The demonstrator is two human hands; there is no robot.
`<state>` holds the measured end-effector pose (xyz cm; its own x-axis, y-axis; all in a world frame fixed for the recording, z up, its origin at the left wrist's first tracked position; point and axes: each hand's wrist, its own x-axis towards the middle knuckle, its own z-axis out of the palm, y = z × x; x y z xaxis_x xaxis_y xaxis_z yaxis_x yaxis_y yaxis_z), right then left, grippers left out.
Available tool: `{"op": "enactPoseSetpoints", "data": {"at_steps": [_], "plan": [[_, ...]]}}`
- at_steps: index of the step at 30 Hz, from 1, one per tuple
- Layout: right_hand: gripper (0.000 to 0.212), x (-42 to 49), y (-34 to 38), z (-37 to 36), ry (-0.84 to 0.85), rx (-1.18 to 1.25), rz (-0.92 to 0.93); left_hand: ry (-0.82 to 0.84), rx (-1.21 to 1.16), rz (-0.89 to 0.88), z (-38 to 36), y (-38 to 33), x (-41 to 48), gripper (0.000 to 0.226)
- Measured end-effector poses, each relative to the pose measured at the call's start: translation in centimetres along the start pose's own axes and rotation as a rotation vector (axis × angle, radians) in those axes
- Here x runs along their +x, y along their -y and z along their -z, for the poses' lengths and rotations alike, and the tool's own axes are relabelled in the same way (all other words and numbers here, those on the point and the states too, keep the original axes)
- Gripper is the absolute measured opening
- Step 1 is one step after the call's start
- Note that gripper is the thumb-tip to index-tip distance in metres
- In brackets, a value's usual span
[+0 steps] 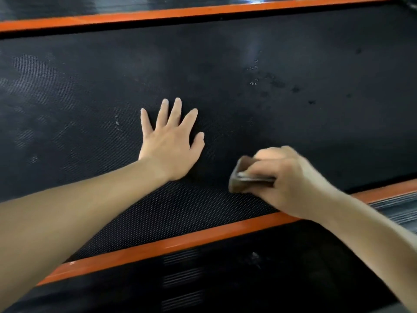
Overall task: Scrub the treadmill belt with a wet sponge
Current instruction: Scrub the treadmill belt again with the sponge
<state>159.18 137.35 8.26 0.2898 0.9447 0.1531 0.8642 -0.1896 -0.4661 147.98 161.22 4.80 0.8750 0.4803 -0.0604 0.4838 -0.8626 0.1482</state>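
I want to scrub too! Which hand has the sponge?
The right hand grips the sponge; the left hand lies flat on the belt, holding nothing.

Black textured treadmill belt [225, 64] between orange side rails [158, 247], with flat left hand [171, 147] and blurred sponge [237, 182] on it.

An orange trim strip [180, 242] ran along the near edge, with a black ribbed side rail [185, 279] right below it. Same deal on the far side: another orange strip [158, 14] and a glossy black rail [112, 5] catching some glare.
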Motion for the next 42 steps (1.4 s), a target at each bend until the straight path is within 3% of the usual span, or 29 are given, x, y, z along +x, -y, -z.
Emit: {"op": "enactPoseSetpoints", "data": {"at_steps": [2,4,5,7,8,9,10,12,14,19,22,24,28,29,33,35,40,42], "plan": [[0.011,0.1,-0.2,0.2,0.141,0.006,0.044,0.011,0.017,0.008,0.2,0.0,-0.1,0.067],[0.011,0.2,-2.6,1.9,0.159,-0.023,0.035,0.028,0.005,0.024,0.4,0.0,-0.1,0.066],[0.012,0.2,-4.2,2.9,0.085,-0.053,-0.023,0.036,-0.015,0.040,0.5,-0.3,0.0,0.065],[0.016,0.4,-6.9,4.2,-0.146,-0.131,-0.316,0.054,-0.070,0.091,0.6,-1.2,0.4,0.062],[0.019,0.4,-7.4,4.1,-0.213,-0.164,-0.457,0.065,-0.086,0.121,0.6,-1.8,0.5,0.062],[0.022,0.3,-6.8,3.7,-0.231,-0.204,-0.486,0.076,-0.082,0.140,0.4,-2.3,0.6,0.062],[0.023,0.1,-5.6,2.9,-0.205,-0.212,-0.397,0.080,-0.058,0.145,0.2,-2.6,0.6,0.063],[0.026,-0.9,-2.6,1.6,0.001,-0.089,-0.098,0.069,-0.009,0.146,-0.3,-2.9,0.4,0.064],[0.023,-0.9,-3.0,2.2,0.121,-0.036,-0.012,0.051,0.005,0.142,-0.4,-2.8,0.4,0.065],[0.025,1.7,-7.2,3.2,-0.256,-0.206,-0.458,0.034,0.012,0.139,-0.5,-3.1,0.4,0.066],[0.025,1.7,-4.0,1.1,-0.136,-0.208,-0.192,0.027,0.020,0.141,-0.5,-3.1,0.3,0.067],[0.028,2.4,-5.1,1.6,-0.093,-0.244,-0.131,0.030,0.027,0.147,-0.5,-3.1,0.3,0.067],[0.031,6.4,-9.8,3.4,-0.349,-0.272,-0.522,0.044,0.049,0.171,-0.5,-3.4,0.3,0.066],[0.030,7.1,-9.7,2.8,-0.364,-0.271,-0.542,0.049,0.056,0.174,-0.5,-3.5,0.4,0.066],[0.024,6.5,-5.5,-0.1,-0.202,-0.193,-0.200,0.063,0.087,0.170,-0.2,-3.6,0.4,0.066],[0.025,6.8,-6.2,0.6,-0.191,-0.211,-0.152,0.067,0.093,0.168,-0.2,-3.7,0.5,0.066],[0.034,11.2,-10.1,3.0,-0.370,-0.293,-0.599,0.107,0.088,0.143,0.1,-3.6,0.6,0.068],[0.033,11.5,-8.4,1.6,-0.324,-0.263,-0.510,0.122,0.078,0.139,0.5,-3.6,0.6,0.067]]}}
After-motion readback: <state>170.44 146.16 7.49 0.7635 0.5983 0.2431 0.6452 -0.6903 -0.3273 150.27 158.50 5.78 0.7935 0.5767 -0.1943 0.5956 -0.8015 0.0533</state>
